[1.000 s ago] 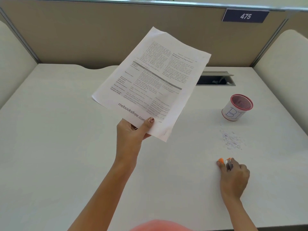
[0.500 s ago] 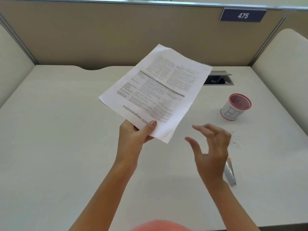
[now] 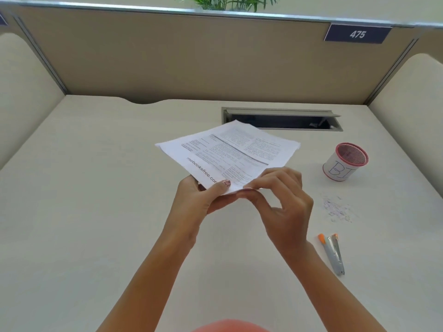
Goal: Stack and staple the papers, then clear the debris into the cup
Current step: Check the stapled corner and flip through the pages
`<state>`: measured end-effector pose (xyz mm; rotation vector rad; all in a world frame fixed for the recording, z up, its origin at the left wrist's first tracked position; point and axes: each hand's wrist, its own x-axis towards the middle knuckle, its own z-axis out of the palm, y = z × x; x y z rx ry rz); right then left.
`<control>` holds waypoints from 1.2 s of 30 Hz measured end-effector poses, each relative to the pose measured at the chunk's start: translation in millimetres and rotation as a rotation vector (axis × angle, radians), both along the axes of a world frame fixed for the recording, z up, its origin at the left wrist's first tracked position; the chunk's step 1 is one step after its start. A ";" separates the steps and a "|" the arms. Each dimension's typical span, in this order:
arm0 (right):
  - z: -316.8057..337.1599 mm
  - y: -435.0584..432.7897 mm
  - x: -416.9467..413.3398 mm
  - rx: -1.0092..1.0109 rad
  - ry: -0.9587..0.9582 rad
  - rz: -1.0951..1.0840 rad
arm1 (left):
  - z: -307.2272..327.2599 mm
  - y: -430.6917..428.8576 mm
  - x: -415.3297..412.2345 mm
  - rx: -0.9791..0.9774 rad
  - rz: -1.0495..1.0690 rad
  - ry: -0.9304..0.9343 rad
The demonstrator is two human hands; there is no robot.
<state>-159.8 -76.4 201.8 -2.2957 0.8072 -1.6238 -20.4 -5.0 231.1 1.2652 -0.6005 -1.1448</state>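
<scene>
Bare forearms, patterned nail polish on the left hand, perhaps a coral top.

Papers white, black print in columns, grey band across, cup white, red rims, red mesh inside, blue lettering, debris bluish-grey flecks, stapler grey, orange tips, surface cream, sign navy, white digits

On the pale table, small scattered paper scraps lie just before the red wire-mesh cup, and the grey orange-tipped stapler lies farther before it. The white printed papers are held up left of the cup, with the recessed cable hatch behind-left.
</scene>
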 end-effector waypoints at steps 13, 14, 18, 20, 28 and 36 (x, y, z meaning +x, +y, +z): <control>40.1 1.9 11.8 0.558 -0.210 0.093 | 25.2 2.5 -4.6 0.054 0.251 -0.632; 44.3 3.0 12.9 0.602 -0.221 0.110 | 30.4 3.3 -5.8 0.010 0.224 -0.757; 62.0 8.7 15.9 0.670 -0.275 0.184 | 50.6 2.1 -8.4 -0.047 0.153 -0.959; 71.1 11.1 15.2 0.687 -0.286 0.209 | 56.4 1.7 -8.6 -0.089 0.209 -0.888; 89.2 14.8 3.4 0.794 -0.145 0.258 | 67.8 7.6 -3.4 -0.149 0.175 -0.664; 96.0 23.0 1.9 0.805 -0.116 0.268 | 71.7 6.7 -5.8 -0.195 0.097 -0.682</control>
